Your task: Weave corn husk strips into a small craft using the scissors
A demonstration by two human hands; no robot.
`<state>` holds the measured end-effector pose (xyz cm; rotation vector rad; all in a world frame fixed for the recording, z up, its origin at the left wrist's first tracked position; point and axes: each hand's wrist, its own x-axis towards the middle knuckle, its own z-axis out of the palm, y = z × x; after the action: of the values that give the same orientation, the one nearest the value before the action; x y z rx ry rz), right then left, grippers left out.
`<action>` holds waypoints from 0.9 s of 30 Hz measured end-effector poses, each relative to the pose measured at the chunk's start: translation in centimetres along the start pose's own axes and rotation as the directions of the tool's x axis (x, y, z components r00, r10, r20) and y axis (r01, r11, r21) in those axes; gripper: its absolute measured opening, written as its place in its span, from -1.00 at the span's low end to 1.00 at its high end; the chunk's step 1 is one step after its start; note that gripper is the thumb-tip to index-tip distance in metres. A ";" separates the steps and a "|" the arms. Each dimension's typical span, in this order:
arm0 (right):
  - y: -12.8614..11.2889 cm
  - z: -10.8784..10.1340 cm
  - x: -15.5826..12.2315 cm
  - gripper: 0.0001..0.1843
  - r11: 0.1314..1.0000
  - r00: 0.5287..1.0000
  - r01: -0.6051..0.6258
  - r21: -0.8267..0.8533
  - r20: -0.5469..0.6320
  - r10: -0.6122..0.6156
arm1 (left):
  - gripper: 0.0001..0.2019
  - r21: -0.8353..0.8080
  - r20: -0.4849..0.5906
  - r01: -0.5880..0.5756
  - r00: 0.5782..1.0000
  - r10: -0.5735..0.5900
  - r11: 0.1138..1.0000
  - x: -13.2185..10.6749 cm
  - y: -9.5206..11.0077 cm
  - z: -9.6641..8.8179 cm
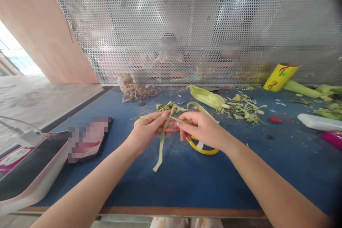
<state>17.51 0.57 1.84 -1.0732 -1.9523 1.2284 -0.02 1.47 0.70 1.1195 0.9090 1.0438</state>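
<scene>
Pale green strips of corn husk cross between my two hands above the blue table. My left hand is closed, pinching the strips between thumb and fingers, while one long end hangs down toward the tabletop. From the right, my right hand pinches another part of the strips with thumb and forefinger. A further strip loops up behind the right hand. Under that hand lies a yellow ring-shaped handle, partly hidden. Just beyond the hands sits a small heap of shredded husk.
A husk-covered corn cob and more shreds lie behind. String, a yellow roll and a white object surround the work area. A phone rests left. Two people sit beyond the perforated metal screen.
</scene>
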 end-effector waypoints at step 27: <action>0.9 -0.1 -0.2 -0.70 0.985 0.985 0.086 -0.151 -0.133 -0.106 | -0.82 -0.093 0.162 0.048 0.986 -0.032 0.995 -0.5 0.6 0.1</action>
<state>17.94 0.64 1.05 -1.0921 -1.9837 0.9457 -0.21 1.07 1.31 1.0832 0.7429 0.9408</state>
